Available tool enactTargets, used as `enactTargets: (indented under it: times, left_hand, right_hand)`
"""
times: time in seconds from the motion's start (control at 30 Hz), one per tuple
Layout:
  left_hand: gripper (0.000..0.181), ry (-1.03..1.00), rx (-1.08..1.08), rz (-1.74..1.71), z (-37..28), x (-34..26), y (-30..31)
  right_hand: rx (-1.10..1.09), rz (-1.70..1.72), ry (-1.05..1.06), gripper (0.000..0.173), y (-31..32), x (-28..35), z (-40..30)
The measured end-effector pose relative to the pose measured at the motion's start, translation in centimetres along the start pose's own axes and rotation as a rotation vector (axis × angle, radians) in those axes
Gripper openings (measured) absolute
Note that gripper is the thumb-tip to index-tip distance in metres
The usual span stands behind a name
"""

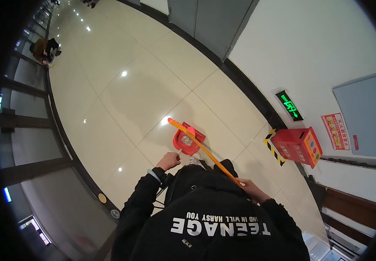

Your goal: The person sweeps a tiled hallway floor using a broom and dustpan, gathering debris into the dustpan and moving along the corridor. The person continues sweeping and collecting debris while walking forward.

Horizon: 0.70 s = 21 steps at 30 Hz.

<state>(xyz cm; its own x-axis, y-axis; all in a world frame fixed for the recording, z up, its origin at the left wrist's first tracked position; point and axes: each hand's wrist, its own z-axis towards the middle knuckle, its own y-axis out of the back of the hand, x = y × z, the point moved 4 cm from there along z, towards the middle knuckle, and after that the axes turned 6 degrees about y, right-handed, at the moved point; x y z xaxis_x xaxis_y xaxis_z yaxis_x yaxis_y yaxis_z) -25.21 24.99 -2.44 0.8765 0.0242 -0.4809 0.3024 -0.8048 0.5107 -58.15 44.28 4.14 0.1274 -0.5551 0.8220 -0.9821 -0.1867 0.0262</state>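
Observation:
My right hand is closed around the near end of a long orange pole. The pole slants away to the upper left and ends in a pinkish-red tip. It crosses in front of a red plastic dustpan at my feet. A crumpled clear plastic piece lies in the dustpan, and a pink part shows beside the pole. Left of the dustpan, my left hand is closed on a thin white handle-like piece; whether it joins the dustpan is unclear.
A red fire-extinguisher box stands by the right wall, with black-and-yellow tape around its base. Above it hangs a green exit sign. Glass panels line the left side. Farther off, a person bends beside them.

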Motion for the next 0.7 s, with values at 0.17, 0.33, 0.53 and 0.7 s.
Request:
enactTargets:
  times: [0.17, 0.33, 0.53, 0.7]
  left_hand:
    - [0.028, -0.061, -0.057, 0.004, 0.4, 0.2, 0.5]
    - [0.024, 0.012, -0.176, -0.168, 0.5, -0.6, 0.7]
    - [0.018, 0.140, -0.241, -0.408, 2.0, -4.3, 0.4]
    - [0.017, 0.329, -0.171, -0.587, 3.7, -8.0, 1.2]
  right_hand:
    - [-0.029, 0.021, -0.400, 0.051, 3.7, 6.1, -1.1]
    - [-0.137, -0.274, -0.261, 0.058, 8.0, 9.6, 7.0]
    - [-0.069, -0.483, -0.099, 0.057, 12.2, 12.1, 16.0]
    - [0.314, -0.310, -0.226, 0.046, 15.5, 11.3, 15.4]
